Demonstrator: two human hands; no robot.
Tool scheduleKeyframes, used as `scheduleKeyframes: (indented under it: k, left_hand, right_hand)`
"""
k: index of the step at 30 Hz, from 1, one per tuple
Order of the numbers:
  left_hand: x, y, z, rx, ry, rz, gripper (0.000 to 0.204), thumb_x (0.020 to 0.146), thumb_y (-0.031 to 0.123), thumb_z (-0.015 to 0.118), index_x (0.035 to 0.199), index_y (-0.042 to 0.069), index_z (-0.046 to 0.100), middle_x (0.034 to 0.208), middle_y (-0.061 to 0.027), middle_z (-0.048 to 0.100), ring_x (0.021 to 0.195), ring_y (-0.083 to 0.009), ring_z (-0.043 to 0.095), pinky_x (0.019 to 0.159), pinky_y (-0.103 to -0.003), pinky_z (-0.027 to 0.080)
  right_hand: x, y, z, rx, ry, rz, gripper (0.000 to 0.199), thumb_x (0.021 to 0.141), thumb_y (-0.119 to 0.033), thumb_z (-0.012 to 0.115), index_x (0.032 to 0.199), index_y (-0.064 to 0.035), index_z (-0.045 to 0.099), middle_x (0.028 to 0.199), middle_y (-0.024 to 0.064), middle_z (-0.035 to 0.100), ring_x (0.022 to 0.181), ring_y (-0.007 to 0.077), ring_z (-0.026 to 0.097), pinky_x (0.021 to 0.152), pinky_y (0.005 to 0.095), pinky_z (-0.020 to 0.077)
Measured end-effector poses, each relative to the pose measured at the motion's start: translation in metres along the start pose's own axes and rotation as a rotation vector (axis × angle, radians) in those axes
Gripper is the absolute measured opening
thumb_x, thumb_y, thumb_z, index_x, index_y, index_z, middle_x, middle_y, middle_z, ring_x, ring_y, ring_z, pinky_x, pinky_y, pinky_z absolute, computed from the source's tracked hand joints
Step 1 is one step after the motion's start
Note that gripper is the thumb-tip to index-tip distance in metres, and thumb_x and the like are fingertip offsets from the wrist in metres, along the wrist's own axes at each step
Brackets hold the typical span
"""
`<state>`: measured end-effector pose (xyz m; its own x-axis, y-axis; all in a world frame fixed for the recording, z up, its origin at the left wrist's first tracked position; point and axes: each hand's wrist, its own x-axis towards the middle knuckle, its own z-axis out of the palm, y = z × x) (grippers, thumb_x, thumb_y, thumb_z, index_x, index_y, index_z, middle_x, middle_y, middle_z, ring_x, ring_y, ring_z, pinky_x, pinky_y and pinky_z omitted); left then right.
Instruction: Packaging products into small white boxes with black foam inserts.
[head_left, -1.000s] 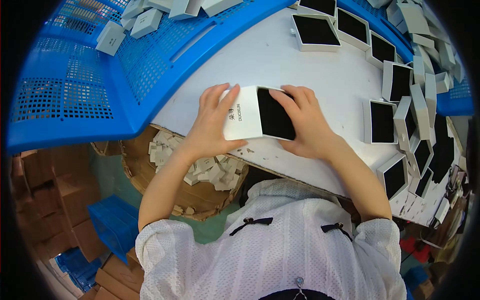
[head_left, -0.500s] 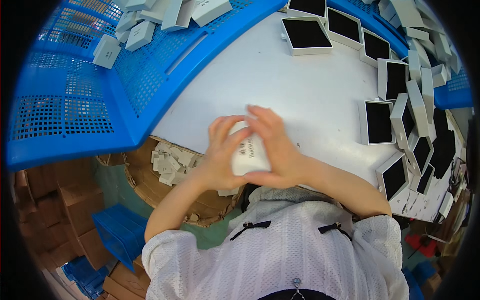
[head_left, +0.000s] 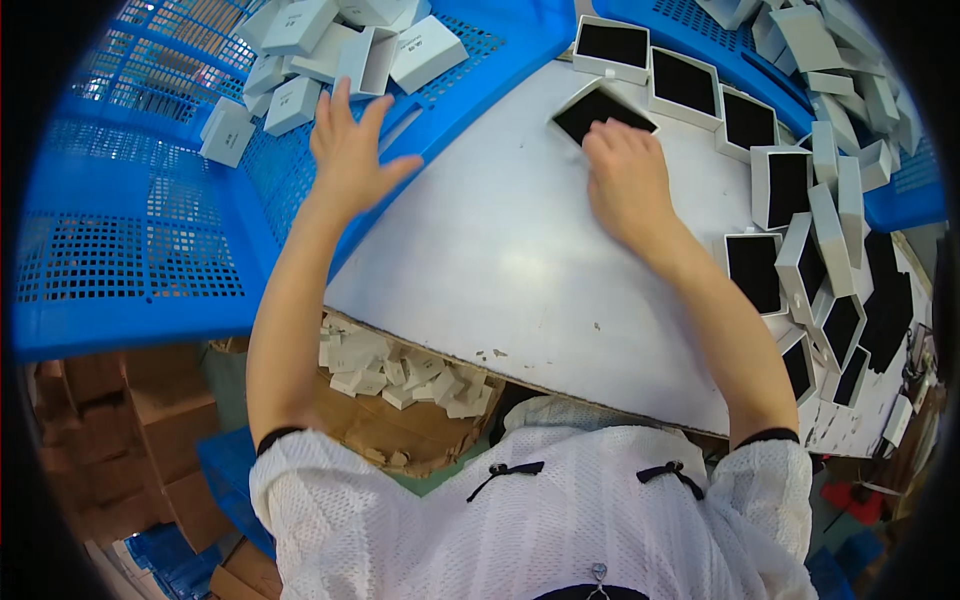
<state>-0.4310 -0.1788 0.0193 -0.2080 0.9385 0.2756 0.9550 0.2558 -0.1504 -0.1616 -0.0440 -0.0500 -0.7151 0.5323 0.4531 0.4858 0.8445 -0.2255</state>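
A white, flat-topped table point(head_left: 470, 270) filled the middle. At 10 o'clock stood a blue, perforated plastic basket point(head_left: 130, 325), its rim along the table, apparently to sit within the left arm's reach. A brown, round-walled cardboard tub point(head_left: 385, 430) lay at 7 o'clock, below the table edge. White, square, black-lined cardboard trays point(head_left: 685, 85) curved from 1 to 4 o'clock, probably edged outward to leave working space.

Between 10 and 11 o'clock, the left hand point(head_left: 355, 155) spread its fingers wide over the basket's rim, gripping nothing visible. At 1 o'clock, the right hand point(head_left: 630, 180) bent its fingers over a tilted, white-walled, black-lined tray point(head_left: 585, 112); whether they pinched or merely touched it, I could not tell. Small white box pieces point(head_left: 440, 385) lay heaped in the tub, whose wall likely contained them.
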Motion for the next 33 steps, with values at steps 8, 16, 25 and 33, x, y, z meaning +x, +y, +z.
scheduleKeyframes:
  k: [8,16,25,33]
  left_hand:
    - [0.051,-0.052,0.056,-0.086,0.206,-0.167,0.055,0.073,0.037,0.074,0.113,0.004,0.056,0.125,-0.0203,0.048,0.113,-0.0295,0.049,0.088,-0.038,0.044]
    - [-0.006,-0.001,-0.032,-1.17,-0.552,0.012,0.031,0.082,0.019,0.066,0.109,0.005,0.057,0.1,-0.0042,0.057,0.094,-0.0107,0.055,0.077,-0.024,0.046]
    - [-0.127,0.106,-0.01,-0.441,-0.273,-0.086,0.097,0.062,0.039,0.077,0.138,0.008,0.026,0.135,-0.0255,0.027,0.123,-0.0436,0.027,0.099,-0.055,0.024]
    - [-0.109,0.097,-0.01,-0.793,-0.291,0.261,0.085,0.054,0.016,0.074,0.132,0.009,0.04,0.13,-0.0154,0.037,0.119,-0.0377,0.033,0.102,-0.045,0.03]
  right_hand:
    - [-0.049,0.009,-0.042,0.312,-0.203,-0.278,0.019,0.071,0.001,0.054,0.09,-0.0018,0.052,0.101,0.0142,0.058,0.11,0.0307,0.052,0.103,0.0436,0.034]
    - [-0.036,-0.02,-0.038,0.118,-0.001,0.037,0.046,0.069,-0.039,0.071,0.096,-0.0038,0.058,0.118,0.0191,0.049,0.109,0.0355,0.046,0.091,0.0479,0.0359]
    - [-0.059,-0.038,-0.027,0.166,-0.123,0.226,0.054,0.058,-0.031,0.075,0.104,-0.0099,0.057,0.131,0.0235,0.039,0.111,0.0387,0.043,0.087,0.0476,0.0378]
    - [-0.076,-0.049,-0.051,0.519,-0.362,-0.233,0.071,0.051,-0.02,0.075,0.114,-0.0073,0.046,0.129,0.019,0.043,0.113,0.0327,0.045,0.093,0.0429,0.034]
